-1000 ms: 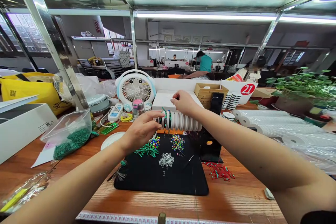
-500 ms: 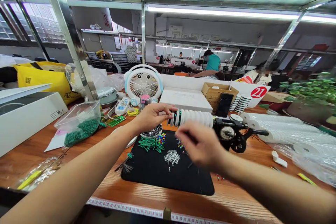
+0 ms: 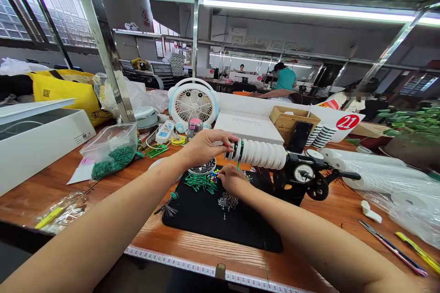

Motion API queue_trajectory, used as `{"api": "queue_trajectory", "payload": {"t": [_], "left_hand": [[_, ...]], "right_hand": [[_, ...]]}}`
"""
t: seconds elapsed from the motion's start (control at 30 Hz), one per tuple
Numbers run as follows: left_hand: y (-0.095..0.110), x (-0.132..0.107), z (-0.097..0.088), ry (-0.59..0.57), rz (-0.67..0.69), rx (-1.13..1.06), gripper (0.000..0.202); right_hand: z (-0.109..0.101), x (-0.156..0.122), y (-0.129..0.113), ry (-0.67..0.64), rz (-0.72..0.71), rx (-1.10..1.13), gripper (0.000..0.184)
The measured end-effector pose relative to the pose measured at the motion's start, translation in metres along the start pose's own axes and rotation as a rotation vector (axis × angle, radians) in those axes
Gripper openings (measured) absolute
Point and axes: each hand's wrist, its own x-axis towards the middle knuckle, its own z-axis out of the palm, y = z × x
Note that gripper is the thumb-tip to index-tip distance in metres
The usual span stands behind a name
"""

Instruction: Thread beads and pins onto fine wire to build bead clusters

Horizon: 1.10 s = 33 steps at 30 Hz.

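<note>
My left hand (image 3: 211,144) has its thumb and fingers closed on the left end of a row of white spools (image 3: 263,153). Dark green material shows on the end spools, which sit on a black hand-cranked winder (image 3: 302,171). Below them my right hand (image 3: 235,181) reaches over the black mat (image 3: 206,215), its fingers drawn together beside small coloured beads (image 3: 213,176); what they pinch, if anything, is hidden. Nearby lie green tubes (image 3: 201,183) and a heap of small metal swivels (image 3: 227,200). A round dish (image 3: 206,168) of dark small parts stands behind.
A bag of green pieces (image 3: 113,162) and a white box (image 3: 44,146) stand left. Behind are a white fan (image 3: 193,105), a cardboard box (image 3: 292,123) and a phone (image 3: 300,136). White rolls (image 3: 364,169) and scissors (image 3: 392,247) lie right. A tape measure (image 3: 178,262) runs along the front edge.
My right hand has moved down and left, from in front of the spools to the beads on the mat. My left hand stays at the spool end. The view has shifted slightly.
</note>
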Motion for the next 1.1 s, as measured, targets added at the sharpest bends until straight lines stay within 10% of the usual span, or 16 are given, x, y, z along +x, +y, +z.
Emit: {"api": "queue_trajectory", "payload": {"t": [0.37, 0.67, 0.87, 1.1], "left_hand": [[-0.003, 0.021, -0.006, -0.06, -0.275, -0.282, 0.005], [-0.01, 0.019, -0.007, -0.066, -0.24, -0.36, 0.009], [-0.011, 0.018, -0.009, -0.066, -0.16, -0.242, 0.009], [-0.009, 0.018, -0.009, -0.058, -0.16, -0.167, 0.01]], "right_hand": [[0.01, 0.008, -0.001, 0.026, 0.031, -0.02, 0.013], [-0.049, -0.076, -0.009, 0.309, -0.703, 0.229, 0.01], [-0.123, -0.024, -0.023, 0.532, -0.376, 0.333, 0.004], [-0.116, 0.001, -0.019, 0.471, -0.32, 0.389, 0.005]]}}
